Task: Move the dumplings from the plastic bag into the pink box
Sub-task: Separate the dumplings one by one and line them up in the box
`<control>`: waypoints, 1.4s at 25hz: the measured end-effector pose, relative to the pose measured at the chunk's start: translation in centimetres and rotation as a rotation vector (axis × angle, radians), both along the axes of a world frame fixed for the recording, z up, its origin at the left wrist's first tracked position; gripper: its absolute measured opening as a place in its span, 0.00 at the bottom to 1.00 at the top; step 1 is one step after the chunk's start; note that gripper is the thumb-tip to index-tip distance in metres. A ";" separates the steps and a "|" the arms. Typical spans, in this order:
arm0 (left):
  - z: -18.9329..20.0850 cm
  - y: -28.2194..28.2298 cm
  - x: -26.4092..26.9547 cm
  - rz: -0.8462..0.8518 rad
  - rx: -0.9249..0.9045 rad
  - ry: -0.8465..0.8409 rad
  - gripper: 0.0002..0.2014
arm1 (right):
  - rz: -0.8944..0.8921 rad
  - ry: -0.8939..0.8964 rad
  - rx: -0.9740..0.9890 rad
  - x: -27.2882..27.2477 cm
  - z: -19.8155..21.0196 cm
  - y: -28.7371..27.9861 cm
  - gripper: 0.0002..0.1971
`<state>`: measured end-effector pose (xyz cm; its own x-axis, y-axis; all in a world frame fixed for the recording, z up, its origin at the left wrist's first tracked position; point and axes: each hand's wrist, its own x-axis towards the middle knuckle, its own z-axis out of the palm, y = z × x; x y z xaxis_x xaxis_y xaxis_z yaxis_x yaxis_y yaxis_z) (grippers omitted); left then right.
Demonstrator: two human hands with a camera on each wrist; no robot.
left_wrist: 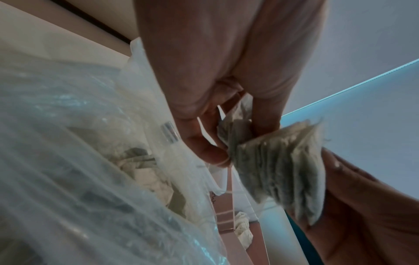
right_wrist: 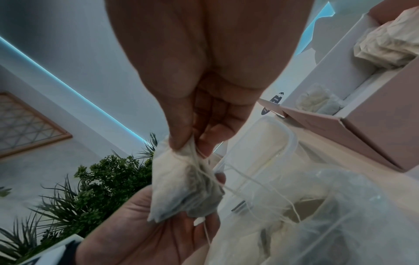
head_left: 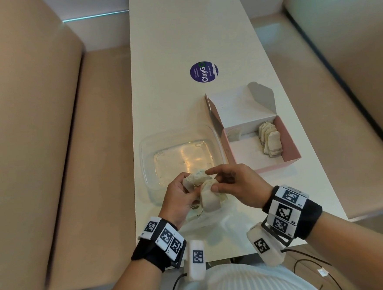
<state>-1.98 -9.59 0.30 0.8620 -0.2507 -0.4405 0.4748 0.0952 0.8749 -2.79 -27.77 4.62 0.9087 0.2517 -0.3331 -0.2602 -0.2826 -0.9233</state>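
1. Head view: left hand (head_left: 180, 196) and right hand (head_left: 235, 184) both grip a dumplings bundle (head_left: 206, 189) above the plastic bag (head_left: 216, 228).
2. Pink box (head_left: 287, 138) on tabletop (head_left: 179, 43), lid up, more inside.

The head camera looks steeply down over the table (head_left: 179, 43); both wrist cameras look up from beneath the palms, close, sharing the pink box (head_left: 287, 138).
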 end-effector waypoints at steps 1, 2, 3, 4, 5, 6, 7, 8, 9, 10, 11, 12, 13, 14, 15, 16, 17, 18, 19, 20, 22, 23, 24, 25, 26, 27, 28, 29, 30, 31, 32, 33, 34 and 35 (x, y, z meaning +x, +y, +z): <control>0.1 -0.1 -0.2 -0.011 0.003 -0.006 0.10 | -0.020 -0.011 -0.032 -0.1 -0.2 0.1 0.16; 0.3 -0.3 -0.3 -0.020 0.006 -0.015 0.11 | -0.042 -0.023 -0.073 -0.1 -0.5 0.1 0.14; 0.3 -0.3 -0.4 -0.024 0.007 -0.026 0.11 | -0.058 -0.033 -0.108 -0.2 -0.7 0.1 0.12; 0.4 -0.4 -0.5 -0.023 0.007 -0.031 0.11 | -0.066 -0.041 -0.128 -0.3 -0.8 0.2 0.09; 0.4 -0.3 -0.6 -0.016 -0.001 -0.030 0.10 | -0.062 -0.055 -0.147 -0.4 -0.9 0.2 0.07; 0.4 -0.3 -0.6 -0.005 -0.019 -0.019 0.09 | -0.053 -0.079 -0.182 -0.5 -1.0 0.2 0.07; 0.4 -0.2 -0.7 0.010 -0.046 0.001 0.08 | -0.051 -0.106 -0.224 -0.5 -1.0 0.1 0.07; 0.5 -0.1 -0.7 0.029 -0.071 0.020 0.06 | -0.059 -0.124 -0.254 -0.5 -1.1 0.0 0.07; 0.6 0.1 -0.7 0.051 -0.083 0.033 0.05 | -0.072 -0.125 -0.262 -0.5 -0.9 -0.2 0.08; 0.6 0.2 -0.7 0.074 -0.076 0.034 0.04 | -0.076 -0.115 -0.254 -0.5 -0.7 -0.4 0.08; 0.6 0.4 -0.6 0.095 -0.049 0.024 0.04 | -0.057 -0.101 -0.241 -0.5 -0.3 -0.7 0.08; 0.5 0.5 -0.5 0.111 -0.002 0.004 0.04 | -0.005 -0.086 -0.234 -0.6 0.1 -0.9 0.08; 0.5 0.7 -0.3 0.123 0.048 -0.022 0.05 | 0.081 -0.076 -0.240 -0.7 0.7 -1.0 0.08; 0.5 0.8 -0.2 0.126 0.098 -0.047 0.06 | 0.188 -0.070 -0.258 -0.8 1.3 -1.0 0.06; 0.4 0.9 -0.1 0.121 0.142 -0.066 0.07 | 0.295 -0.067 -0.281 -0.8 1.8 -1.0 0.05; 0.4 1.0 0.0 0.117 0.179 -0.078 0.08 | 0.388 -0.064 -0.300 -0.9 2.3 -0.8 0.04; 0.2 1.1 0.1 0.120 0.209 -0.086 0.08 | 0.459 -0.057 -0.302 -0.9 2.6 -0.7 0.05; 0.1 1.2 0.2 0.134 0.243 -0.092 0.08 | 0.512 -0.045 -0.292 -0.9 3.0 -0.6 0.05; 0.0 1.4 0.3 0.161 0.282 -0.089 0.08 | 0.553 -0.031 -0.277 -0.9 3.4 -0.5 0.06; -0.1 1.7 0.5 0.198 0.324 -0.081 0.07 | 0.582 -0.020 -0.267 -0.9 3.8 -0.6 0.06; -0.3 2.6 1.0 0.291 0.401 -0.062 0.07 | 0.596 -0.007 -0.256 -0.8 4.5 -0.8 0.06; -0.3 3.3 1.4 0.356 0.433 -0.053 0.07 | 0.580 -0.003 -0.249 -0.7 4.6 -1.1 0.06; -0.2 4.0 1.7 0.433 0.449 -0.046 0.06 | 0.553 0.000 -0.242 -0.5 4.7 -1.3 0.05; -0.1 4.7 2.0 0.500 0.441 -0.037 0.04 | 0.519 0.004 -0.232 -0.3 4.6 -1.6 0.05; 0.0 5.3 2.2 0.531 0.418 -0.029 0.04 | 0.486 0.006 -0.220 -0.1 4.5 -1.7 0.05; 0.2 5.5 2.2 0.513 0.383 -0.023 0.04 | 0.463 0.011 -0.208 0.0 4.4 -1.8 0.05; 0.4 5.4 2.1 0.440 0.354 -0.030 0.03 | 0.455 0.019 -0.194 0.2 4.2 -1.7 0.06; 0.7 4.8 1.9 0.325 0.345 -0.052 0.02 | 0.460 0.033 -0.180 0.3 4.1 -1.4 0.06; 0.9 4.0 1.5 0.205 0.349 -0.087 0.03 | 0.469 0.045 -0.163 0.4 4.0 -1.0 0.06; 1.1 3.0 1.1 0.108 0.351 -0.119 0.03 | 0.471 0.046 -0.148 0.5 3.8 -0.5 0.06; 1.4 2.1 0.8 0.043 0.339 -0.146 0.03 | 0.443 0.030 -0.136 0.6 3.4 0.0 0.07; 1.5 1.4 0.5 0.006 0.312 -0.163 0.04 | 0.374 0.002 -0.135 0.8 3.0 0.3 0.08; 1.6 0.9 0.2 -0.014 0.279 -0.171 0.05 | 0.275 -0.030 -0.149 0.9 2.5 0.5 0.10; 1.6 0.6 0.0 -0.020 0.245 -0.171 0.05 | 0.175 -0.052 -0.167 1.0 2.0 0.6 0.13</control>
